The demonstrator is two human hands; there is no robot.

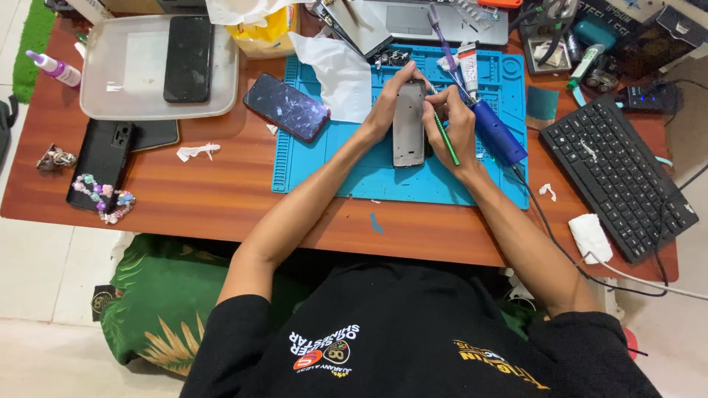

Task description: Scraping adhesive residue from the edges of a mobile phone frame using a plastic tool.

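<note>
1. Your left hand (385,110) is closed around the upper edge of the grey phone frame (408,124), propping it on the blue work mat (324,166); your right hand (457,125) is pinched shut on a thin green tool (445,138) whose tip meets the frame's right edge. The contact point is partly hidden by your fingers, so it may be just beside the edge rather than in it
2. The wooden desk (221,191) is crowded, and your right forearm passes close over the dark blue handheld tool (498,131) and its cable; a snagged cable could drag that tool across the mat
3. The black keyboard (616,173) sits near your right elbow, so a wide swing could knock it
4. The cracked dark phone (286,107) lies just beside your left wrist, half off the mat; a nudge could slide it further
5. If the green tool slips, it could gouge the frame or jab your left fingertips, which are touching the same part
</note>
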